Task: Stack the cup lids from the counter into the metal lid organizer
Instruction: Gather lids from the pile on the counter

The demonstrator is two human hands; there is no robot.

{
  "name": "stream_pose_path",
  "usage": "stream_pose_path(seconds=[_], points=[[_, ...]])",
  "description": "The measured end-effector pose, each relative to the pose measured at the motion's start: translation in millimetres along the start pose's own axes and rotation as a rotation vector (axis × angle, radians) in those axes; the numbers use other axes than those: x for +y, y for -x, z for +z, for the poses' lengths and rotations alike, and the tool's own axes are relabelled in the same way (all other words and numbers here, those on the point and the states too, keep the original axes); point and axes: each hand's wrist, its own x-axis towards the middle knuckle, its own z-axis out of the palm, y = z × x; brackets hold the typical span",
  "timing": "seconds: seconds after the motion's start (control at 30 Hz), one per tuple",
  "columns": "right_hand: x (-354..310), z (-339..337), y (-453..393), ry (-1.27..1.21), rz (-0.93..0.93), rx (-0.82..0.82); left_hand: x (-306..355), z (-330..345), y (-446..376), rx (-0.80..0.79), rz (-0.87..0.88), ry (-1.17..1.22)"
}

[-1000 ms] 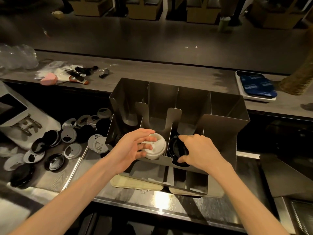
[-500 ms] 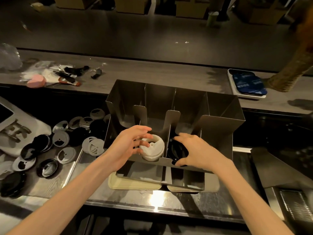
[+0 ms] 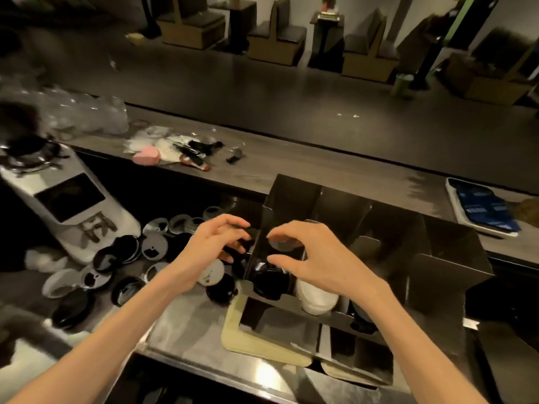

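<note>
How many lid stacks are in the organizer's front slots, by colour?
Black lid stacks: 2
White lid stack: 1
Total: 3, all in the metal lid organizer; loose lids on the counter not counted.

Dim café interior: dark glossy floor (image 3: 291,91), wooden booth benches (image 3: 192,27) with dark cushions along a pale far wall (image 3: 364,7), long wood-grain bar ledge (image 3: 320,173).
</note>
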Motion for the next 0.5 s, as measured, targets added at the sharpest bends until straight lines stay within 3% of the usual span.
stream_pose_path(seconds=[0.23, 0.5], points=[[-38.3, 90.2, -63.5, 0.032, -0.067, -0.152, -64.1, -101.8, 6.5, 0.152, -0.095, -0.123], [-38.4, 208.8, -108.9, 0.054, 0.082, -0.328, -168.0, -181.6, 15.3, 0.24, -0.336, -0.117]])
